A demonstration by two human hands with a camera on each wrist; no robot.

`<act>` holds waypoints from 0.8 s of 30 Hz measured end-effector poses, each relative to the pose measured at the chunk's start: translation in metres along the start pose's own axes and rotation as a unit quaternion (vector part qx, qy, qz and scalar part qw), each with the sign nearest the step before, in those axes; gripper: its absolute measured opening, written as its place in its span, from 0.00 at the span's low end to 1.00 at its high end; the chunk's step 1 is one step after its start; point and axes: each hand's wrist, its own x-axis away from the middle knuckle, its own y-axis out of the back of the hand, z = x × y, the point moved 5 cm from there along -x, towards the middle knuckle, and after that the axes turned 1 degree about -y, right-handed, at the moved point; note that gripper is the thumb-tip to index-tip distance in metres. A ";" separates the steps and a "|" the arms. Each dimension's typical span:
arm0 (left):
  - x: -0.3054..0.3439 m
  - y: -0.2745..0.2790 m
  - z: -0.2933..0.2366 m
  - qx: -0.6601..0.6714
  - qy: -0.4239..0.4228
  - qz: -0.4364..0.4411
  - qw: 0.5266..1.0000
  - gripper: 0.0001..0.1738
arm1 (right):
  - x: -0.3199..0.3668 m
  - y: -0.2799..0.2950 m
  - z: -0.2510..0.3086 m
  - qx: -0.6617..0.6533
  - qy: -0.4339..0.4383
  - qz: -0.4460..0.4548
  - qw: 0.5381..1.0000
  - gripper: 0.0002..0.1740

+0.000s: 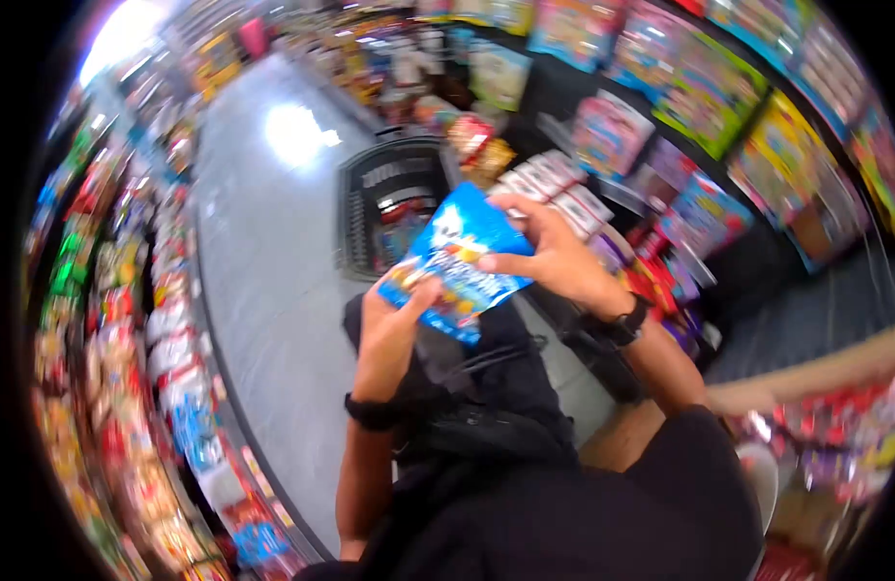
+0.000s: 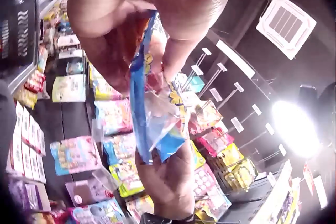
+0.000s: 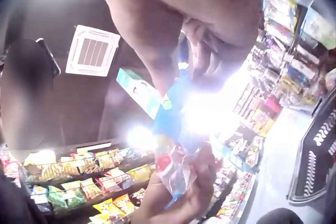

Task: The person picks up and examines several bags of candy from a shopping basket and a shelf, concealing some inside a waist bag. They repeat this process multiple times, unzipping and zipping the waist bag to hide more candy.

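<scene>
Blue and glossy, the packet (image 1: 457,247) is held up near the person (image 1: 563,508): the left grip (image 1: 384,337) pinches its near left side, the right grip (image 1: 559,257) its far right side, probably to keep it spread and steady. A dark basket (image 1: 349,223) stands just beyond on the floor (image 1: 258,281), seemingly within reach.

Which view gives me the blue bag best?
Head: the blue bag shows most of one printed face there. Left wrist catches it nearly edge-on; right wrist has it partly washed out by glare.
</scene>
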 end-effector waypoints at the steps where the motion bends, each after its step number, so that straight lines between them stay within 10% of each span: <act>1: 0.003 -0.008 0.011 0.009 0.006 0.016 1.000 0.16 | 0.020 0.008 -0.005 -0.034 -0.008 -0.008 0.999 0.30; 7: 0.024 -0.076 0.096 -0.089 0.150 0.118 0.978 0.08 | 0.168 0.049 -0.068 0.092 -0.124 -0.150 0.976 0.20; 15: -0.041 -0.155 0.242 -0.283 0.202 0.297 0.890 0.24 | 0.274 0.136 -0.154 0.177 -0.172 -0.453 0.857 0.15; 22: -0.102 -0.261 0.366 -0.322 0.174 0.452 0.814 0.38 | 0.295 0.265 -0.177 0.388 -0.168 -0.546 0.724 0.12; 24: -0.122 -0.312 0.381 -0.304 0.011 0.535 0.788 0.41 | 0.302 0.312 -0.172 0.453 -0.076 -0.570 0.681 0.12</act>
